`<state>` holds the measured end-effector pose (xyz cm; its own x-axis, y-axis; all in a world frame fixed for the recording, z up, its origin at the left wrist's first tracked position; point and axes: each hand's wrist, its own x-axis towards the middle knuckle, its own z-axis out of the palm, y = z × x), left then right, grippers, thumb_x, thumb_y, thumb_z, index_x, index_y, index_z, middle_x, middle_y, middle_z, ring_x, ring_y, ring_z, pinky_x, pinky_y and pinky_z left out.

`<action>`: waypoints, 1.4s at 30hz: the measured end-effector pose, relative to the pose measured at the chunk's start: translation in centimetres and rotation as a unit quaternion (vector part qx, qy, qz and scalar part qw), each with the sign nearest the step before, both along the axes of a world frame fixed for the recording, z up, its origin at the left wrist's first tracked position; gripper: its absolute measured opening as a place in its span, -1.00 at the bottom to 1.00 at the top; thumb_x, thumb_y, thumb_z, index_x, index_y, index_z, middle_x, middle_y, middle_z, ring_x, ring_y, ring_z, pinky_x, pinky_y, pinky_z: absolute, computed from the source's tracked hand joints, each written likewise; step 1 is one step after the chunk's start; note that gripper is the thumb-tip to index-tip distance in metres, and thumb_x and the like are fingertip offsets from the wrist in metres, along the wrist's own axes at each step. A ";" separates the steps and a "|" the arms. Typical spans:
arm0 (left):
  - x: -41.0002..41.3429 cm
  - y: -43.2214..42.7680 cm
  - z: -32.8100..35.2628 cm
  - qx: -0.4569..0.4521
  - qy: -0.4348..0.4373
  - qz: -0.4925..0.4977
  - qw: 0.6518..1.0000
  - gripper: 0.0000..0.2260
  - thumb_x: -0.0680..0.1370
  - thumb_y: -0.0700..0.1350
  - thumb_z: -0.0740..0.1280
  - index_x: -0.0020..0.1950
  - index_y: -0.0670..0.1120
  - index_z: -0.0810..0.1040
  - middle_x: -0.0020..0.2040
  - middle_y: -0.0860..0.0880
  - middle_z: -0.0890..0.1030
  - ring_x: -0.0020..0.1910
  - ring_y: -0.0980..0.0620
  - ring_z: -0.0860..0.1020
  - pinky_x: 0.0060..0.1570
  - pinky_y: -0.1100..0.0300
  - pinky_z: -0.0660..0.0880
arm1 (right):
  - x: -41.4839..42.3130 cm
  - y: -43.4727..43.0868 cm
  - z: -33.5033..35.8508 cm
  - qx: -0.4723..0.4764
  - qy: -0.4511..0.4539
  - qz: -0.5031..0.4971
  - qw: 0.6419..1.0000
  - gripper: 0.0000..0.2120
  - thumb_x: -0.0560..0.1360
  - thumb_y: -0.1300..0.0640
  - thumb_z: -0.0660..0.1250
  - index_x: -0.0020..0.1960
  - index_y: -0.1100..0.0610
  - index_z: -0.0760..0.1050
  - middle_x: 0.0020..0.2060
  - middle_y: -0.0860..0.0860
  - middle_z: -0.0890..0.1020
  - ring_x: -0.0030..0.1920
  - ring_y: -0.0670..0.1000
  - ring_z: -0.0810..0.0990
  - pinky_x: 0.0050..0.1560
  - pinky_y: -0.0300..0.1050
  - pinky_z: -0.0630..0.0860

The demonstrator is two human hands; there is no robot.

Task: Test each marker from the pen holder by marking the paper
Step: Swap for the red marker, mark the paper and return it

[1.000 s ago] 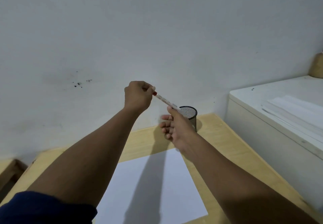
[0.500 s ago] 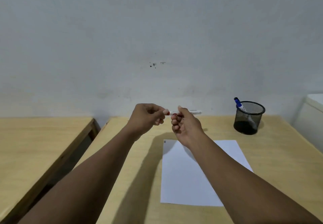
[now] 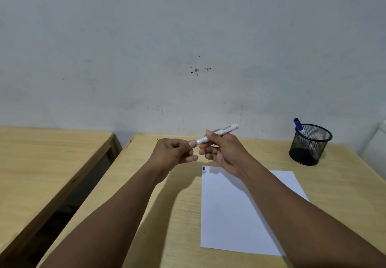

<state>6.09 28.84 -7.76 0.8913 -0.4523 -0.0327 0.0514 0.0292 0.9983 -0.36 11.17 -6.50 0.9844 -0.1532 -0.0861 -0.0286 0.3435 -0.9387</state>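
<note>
We hold a white marker (image 3: 217, 134) in the air above the far part of the wooden table (image 3: 183, 205), tilted up to the right. Our right hand (image 3: 221, 152) grips its barrel between thumb and fingers; our left hand (image 3: 175, 152) is curled at its near end, fingertips pinching there. The paper (image 3: 229, 215) lies flat below our right forearm, two small dark marks at its far left corner, bare wood all round its edges. The mesh pen holder (image 3: 310, 144) stands well apart to the right, a blue marker (image 3: 299, 126) leaning inside. A gap separates a second table (image 3: 41, 163) at left.
</note>
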 end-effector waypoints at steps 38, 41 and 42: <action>1.1 -2.2 -4.6 0.423 -0.191 -0.067 0.883 -0.27 0.26 0.28 0.60 0.34 0.08 0.47 -0.15 0.16 0.57 0.00 0.03 0.59 0.03 0.12 0.55 | -0.5 -1.0 -7.2 -0.342 0.010 -0.161 0.926 -0.87 0.42 0.16 0.52 -0.20 0.21 0.63 -0.34 0.11 0.73 -0.39 0.07 0.74 -0.17 0.22 0.70; 1.1 -2.2 -4.5 0.423 -0.192 -0.069 0.883 -0.27 0.27 0.28 0.60 0.34 0.08 0.47 -0.16 0.17 0.57 -0.02 0.04 0.59 0.00 0.13 0.53 | -0.3 -0.9 -7.5 -0.358 0.009 -0.167 0.919 -0.85 0.44 0.12 0.52 -0.20 0.19 0.62 -0.37 0.09 0.72 -0.40 0.02 0.73 -0.17 0.22 0.70; 1.1 -2.2 -4.5 0.423 -0.193 -0.069 0.883 -0.27 0.27 0.28 0.60 0.35 0.08 0.46 -0.15 0.16 0.58 -0.01 0.04 0.59 0.01 0.12 0.54 | -0.3 -0.9 -7.5 -0.362 0.010 -0.169 0.917 -0.84 0.45 0.11 0.52 -0.20 0.18 0.62 -0.38 0.08 0.72 -0.40 0.01 0.73 -0.17 0.22 0.70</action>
